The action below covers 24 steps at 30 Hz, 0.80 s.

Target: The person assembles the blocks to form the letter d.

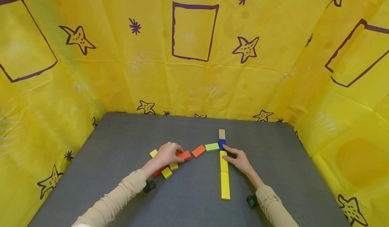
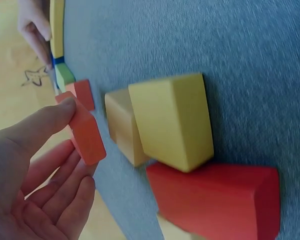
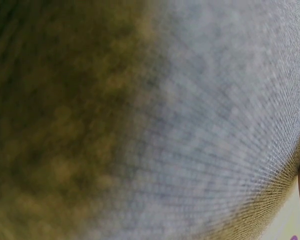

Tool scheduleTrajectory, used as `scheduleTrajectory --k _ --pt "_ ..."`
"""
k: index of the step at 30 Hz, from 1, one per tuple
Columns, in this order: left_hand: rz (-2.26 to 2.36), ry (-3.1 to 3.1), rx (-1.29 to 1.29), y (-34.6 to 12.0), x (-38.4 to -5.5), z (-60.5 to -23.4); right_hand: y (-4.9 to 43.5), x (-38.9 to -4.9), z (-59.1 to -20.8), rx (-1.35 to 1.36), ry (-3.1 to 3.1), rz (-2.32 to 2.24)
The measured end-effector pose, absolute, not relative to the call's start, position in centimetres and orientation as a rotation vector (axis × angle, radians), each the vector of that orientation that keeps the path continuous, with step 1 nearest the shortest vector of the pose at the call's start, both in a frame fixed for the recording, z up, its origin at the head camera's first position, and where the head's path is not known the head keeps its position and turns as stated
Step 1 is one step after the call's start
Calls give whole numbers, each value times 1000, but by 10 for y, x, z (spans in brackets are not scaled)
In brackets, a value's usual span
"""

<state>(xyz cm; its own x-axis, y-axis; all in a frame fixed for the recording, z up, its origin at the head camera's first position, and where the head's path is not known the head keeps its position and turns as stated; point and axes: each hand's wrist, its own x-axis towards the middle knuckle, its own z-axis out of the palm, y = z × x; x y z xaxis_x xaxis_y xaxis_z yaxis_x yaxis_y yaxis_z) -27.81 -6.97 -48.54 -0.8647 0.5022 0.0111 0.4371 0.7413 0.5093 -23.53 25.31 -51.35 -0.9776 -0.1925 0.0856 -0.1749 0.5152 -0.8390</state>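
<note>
My left hand (image 1: 166, 153) pinches an orange block (image 1: 184, 155) between thumb and fingers; the left wrist view shows that block (image 2: 87, 131) tilted above the table. Just right of it lies another orange block (image 1: 199, 151), followed by a green block (image 1: 212, 147) whose end meets a straight column. From the far end, the column runs wooden block (image 1: 222, 134), blue block (image 1: 222, 145) and two yellow blocks (image 1: 225, 185). At the column's right side, my right hand (image 1: 240, 160) touches the blue block with the forefinger and the upper yellow block with the thumb.
Around the left hand lie a red block (image 2: 215, 195), a yellow block (image 1: 166, 173) and pale wooden blocks (image 1: 153, 153). The dark grey tabletop (image 1: 188, 200) meets yellow patterned cloth (image 1: 194, 85) at the back and sides. Blurred fabric fills most of the right wrist view.
</note>
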Motion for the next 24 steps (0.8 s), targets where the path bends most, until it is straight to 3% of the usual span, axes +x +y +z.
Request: scheduleTrajectory --k 24 --pt "732 2827 782 -49 -270 -498 254 -237 -515 -321 2715 -1496"
